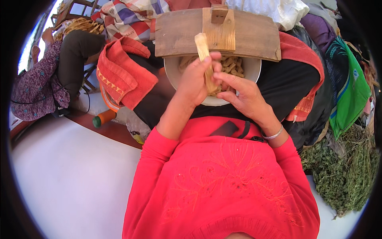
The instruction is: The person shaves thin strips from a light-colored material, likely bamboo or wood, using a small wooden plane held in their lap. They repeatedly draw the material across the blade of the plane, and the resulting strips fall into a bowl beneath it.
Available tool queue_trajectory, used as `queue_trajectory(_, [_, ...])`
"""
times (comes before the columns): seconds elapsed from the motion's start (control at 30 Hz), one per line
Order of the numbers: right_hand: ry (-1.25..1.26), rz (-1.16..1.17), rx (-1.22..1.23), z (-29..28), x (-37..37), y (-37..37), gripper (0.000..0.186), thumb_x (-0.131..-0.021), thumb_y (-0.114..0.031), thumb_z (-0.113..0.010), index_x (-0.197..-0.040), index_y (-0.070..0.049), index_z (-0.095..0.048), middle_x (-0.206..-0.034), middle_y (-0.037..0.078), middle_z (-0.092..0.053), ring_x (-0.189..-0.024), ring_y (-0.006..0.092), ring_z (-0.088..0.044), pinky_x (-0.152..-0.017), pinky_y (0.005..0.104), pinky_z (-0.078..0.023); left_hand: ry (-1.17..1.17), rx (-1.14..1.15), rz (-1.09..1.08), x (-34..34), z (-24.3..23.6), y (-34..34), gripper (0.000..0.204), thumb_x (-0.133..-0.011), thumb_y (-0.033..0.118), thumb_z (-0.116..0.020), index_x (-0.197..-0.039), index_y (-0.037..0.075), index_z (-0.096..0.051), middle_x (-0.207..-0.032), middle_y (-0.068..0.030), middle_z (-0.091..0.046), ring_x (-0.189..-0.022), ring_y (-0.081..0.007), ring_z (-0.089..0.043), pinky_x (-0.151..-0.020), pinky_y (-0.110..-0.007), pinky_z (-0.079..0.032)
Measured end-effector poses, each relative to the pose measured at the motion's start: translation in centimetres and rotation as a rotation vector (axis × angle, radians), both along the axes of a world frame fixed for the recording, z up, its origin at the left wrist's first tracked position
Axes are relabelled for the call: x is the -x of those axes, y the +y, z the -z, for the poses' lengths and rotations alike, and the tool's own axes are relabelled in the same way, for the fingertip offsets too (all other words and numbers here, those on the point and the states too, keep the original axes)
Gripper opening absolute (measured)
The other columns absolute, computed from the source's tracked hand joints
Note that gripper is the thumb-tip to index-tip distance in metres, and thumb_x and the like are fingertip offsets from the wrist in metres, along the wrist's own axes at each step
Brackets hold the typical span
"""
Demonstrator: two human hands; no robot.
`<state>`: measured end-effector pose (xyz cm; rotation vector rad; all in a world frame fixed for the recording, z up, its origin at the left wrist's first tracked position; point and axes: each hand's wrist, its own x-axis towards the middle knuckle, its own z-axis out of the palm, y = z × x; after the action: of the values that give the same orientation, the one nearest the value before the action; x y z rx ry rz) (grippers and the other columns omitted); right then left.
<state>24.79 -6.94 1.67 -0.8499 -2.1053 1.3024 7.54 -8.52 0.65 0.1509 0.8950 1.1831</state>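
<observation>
My left hand is closed round a long, flat, pale-yellow fibrous bundle, like folded dried leaf or husk. Its upper end sticks up past my thumb, tilted slightly left. At the bundle's lower end my right hand pinches with thumb and forefinger; whether a small piece sits between those fingertips I cannot make out. Under both hands stands a white metal bowl between my legs, holding several curled beige pieces. Across its far rim lies a wooden board with a small upright block fixed on it.
Red towels cover my knees. At the left another person sits near yellowish dried strips. An orange spool-like roll lies by my left knee. Dried green herbs and a green sack are at the right.
</observation>
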Motion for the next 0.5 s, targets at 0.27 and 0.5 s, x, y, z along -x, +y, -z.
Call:
queue_trajectory(0.27, [-0.151, 0.142, -0.713, -3.6, -0.6, 3.1, 0.028, -0.074, -0.03, -0.071, -0.093, -0.011, -0.065, -0.089, 0.008, -0.062, -0.086, 0.0285, -0.058, -0.076, 0.0424, -0.045, 1.218, -0.503, 0.526, -1.2, -1.1, -1.9, 0.02, -0.093, 0.022, -0.052, -0.097, 0.005, -0.062, -0.082, -0.0222, -0.061, -0.08, -0.0427, -0.059, -0.065, -0.047, -0.045])
queue_trajectory(0.5, [-0.155, 0.196, -0.166, 0.1, -1.6, 3.7, 0.033, -0.093, -0.03, -0.056, -0.071, -0.005, -0.052, -0.06, 0.019, -0.052, -0.057, 0.0398, -0.054, -0.051, 0.0449, -0.042, 1.594, -0.732, 0.545, -0.8, -6.7, 0.1, 0.018, -0.087, 0.021, -0.062, -0.079, 0.005, -0.062, -0.066, -0.0166, -0.059, -0.062, -0.0373, -0.059, -0.054, -0.043, -0.044])
